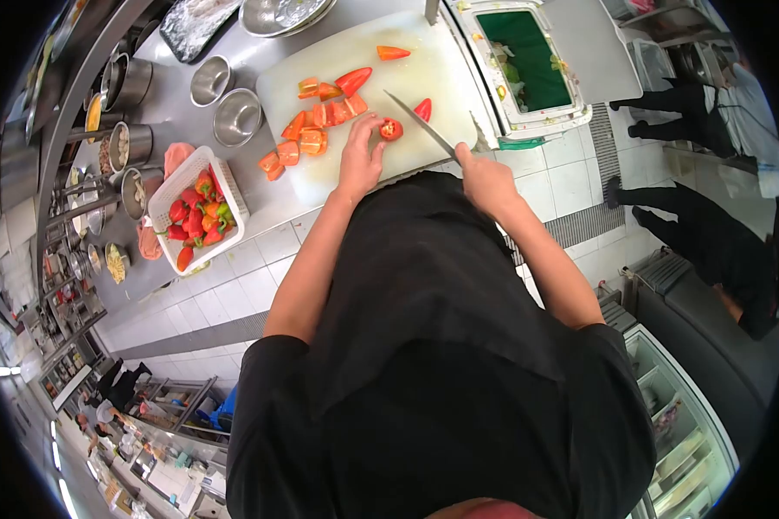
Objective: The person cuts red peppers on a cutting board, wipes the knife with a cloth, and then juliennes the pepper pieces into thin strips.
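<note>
Knife (pixel 421 124) (in right hand (pixel 487 180)) points diagonally forward-left.

We look from head camera, steeply down — single wide view, edges bent, corners black. Wearer's torso (pixel 441 372) fills lower centre, close; left hand (pixel 361 157) and right hand (pixel 488 183) farther, upper centre.

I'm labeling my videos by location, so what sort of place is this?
Probably a restaurant or other commercial kitchen: cut peppers lie on a large cutting board, metal pots stand along a steel counter, and other people are in the room.
</note>
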The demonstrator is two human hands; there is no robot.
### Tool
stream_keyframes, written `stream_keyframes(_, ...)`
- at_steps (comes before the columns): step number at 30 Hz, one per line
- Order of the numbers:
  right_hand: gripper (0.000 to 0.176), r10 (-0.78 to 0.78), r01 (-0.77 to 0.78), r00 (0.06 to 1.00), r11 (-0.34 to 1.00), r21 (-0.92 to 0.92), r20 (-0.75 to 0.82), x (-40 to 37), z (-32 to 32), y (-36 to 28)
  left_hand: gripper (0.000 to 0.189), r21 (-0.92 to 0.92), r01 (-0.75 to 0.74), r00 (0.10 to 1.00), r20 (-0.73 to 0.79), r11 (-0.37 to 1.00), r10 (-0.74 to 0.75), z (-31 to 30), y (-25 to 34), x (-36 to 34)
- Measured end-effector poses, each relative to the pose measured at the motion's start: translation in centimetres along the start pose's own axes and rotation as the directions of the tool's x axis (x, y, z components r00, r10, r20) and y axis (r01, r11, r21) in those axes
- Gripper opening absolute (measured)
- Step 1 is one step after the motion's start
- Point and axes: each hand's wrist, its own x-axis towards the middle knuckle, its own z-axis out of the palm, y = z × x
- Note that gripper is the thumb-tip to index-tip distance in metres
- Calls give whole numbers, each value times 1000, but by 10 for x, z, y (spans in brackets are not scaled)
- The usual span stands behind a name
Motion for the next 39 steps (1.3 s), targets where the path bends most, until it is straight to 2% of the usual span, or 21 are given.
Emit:
stream_keyframes(2, 30, -4, 4, 1000, 1000, -31, 1, -15, -16, -8, 38, 15, 86, 982, -169, 996, -82, -3, 9, -3)
stream_keyframes(6, 24, -21, 20, 1000, 994, -103, -12, -39, -30, -14, 34, -40, 109, 991, -77, 993, -112, 2, 3, 0)
stream_keyframes(12, 21, -76, 73, 997, 986, -150, -15, -48, -43, -21, 28, 84, 11, 998, -58, 996, -6, 8, 4, 9)
stream_keyframes(15, 22, -103, 97, 994, 987, -125, -39, -40, -14, -14, 26, 21, 57, 998, -35, 998, -56, 8, 2, 8)
stream_keyframes(17, 23, -99, 95, 995, 988, -123, -20, -20, 30, 0, 24, 118, -38, 999, -27, 992, 42, 4, 2, 8)
stream_keyframes(18, 25, -106, 104, 994, 986, -130, -12, -8, 33, 1, 24, 120, -44, 999, -27, 992, 47, 1, 3, 9)
stream_keyframes(20, 27, -129, 125, 991, 978, -165, -16, 4, 32, 13, 25, 352, -163, 986, 18, 921, 168, -9, 6, 3)
stream_keyframes(21, 30, -142, 138, 990, 971, -197, -10, 6, 29, 15, 25, 357, -161, 986, 22, 920, 164, -15, 6, -1)
stream_keyframes(22, 30, -144, 139, 990, 971, -192, -9, 11, 26, 17, 26, 381, -256, 966, 87, 888, 242, -21, 6, -4)
stream_keyframes(23, 30, -76, 77, 997, 985, -157, 11, 16, 22, 21, 26, 396, -350, 937, 152, 849, 315, -24, 7, -6)
stream_keyframes(24, 29, -9, 13, 999, 992, -124, 33, 17, 16, 21, 26, 396, -347, 938, 153, 850, 311, -23, 4, -9)
stream_keyframes(25, 29, -12, 16, 999, 992, -124, 35, 15, 10, 22, 27, 393, -378, 925, 201, 838, 323, -21, 1, -11)
stream_keyframes(27, 24, 60, -53, 995, 995, 89, -81, 4, -2, 20, 28, 391, -408, 910, 246, 825, 333, -19, -2, -14)
stream_keyframes(29, 21, 73, -56, 991, 988, 146, -114, -9, -13, 16, 29, 429, -409, 912, 228, 805, 341, -14, 1, -14)
stream_keyframes(31, 40, 109, -84, 991, 962, 260, -80, -24, -28, 6, 29, 446, -408, 913, 216, 797, 346, -9, 3, -14)
stream_keyframes(32, 40, 108, -84, 991, 963, 257, -79, -31, -32, 3, 29, 464, -408, 913, 208, 786, 351, -8, 4, -15)
stream_keyframes(34, 60, 103, -101, 995, 962, 252, 4, -41, -36, 2, 28, 450, -435, 900, 235, 780, 367, -5, 4, -14)
stream_keyframes(37, 70, 88, -93, 996, 978, 186, 35, -48, -29, 9, 28, 437, -473, 881, 261, 765, 395, -3, 4, -14)
stream_keyframes(39, 68, 91, -97, 995, 978, 184, 40, -52, -31, 10, 28, 437, -487, 873, 258, 756, 413, -1, 3, -9)
